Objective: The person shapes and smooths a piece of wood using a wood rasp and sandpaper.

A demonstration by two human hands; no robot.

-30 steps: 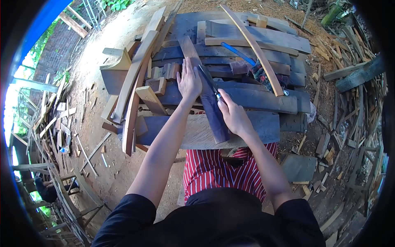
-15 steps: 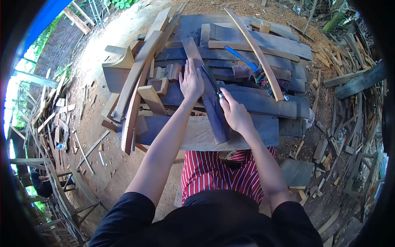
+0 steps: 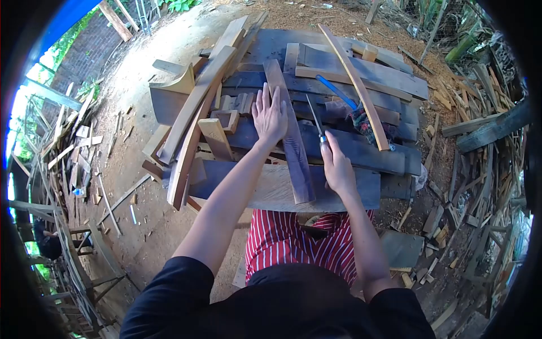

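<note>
At frame centre, a narrow dark plank [image 3: 297, 161] is pressed down by the flat, open left hand [image 3: 270, 116] atop stacked boards [image 3: 350, 68]. Just right of it, a thin metal tool [image 3: 315, 116] is gripped in the right hand [image 3: 339, 166].

We are seeing bright daylight glaring at the left; fisheye distortion is bending edges; black vignette is framing everything.

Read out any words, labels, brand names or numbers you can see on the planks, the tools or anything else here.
None: no word, label, brand, number or sign can be read anywhere.
The dark plank, the thin tool in the right hand, the blue-handled tool and the red striped cloth show no lettering.
</note>
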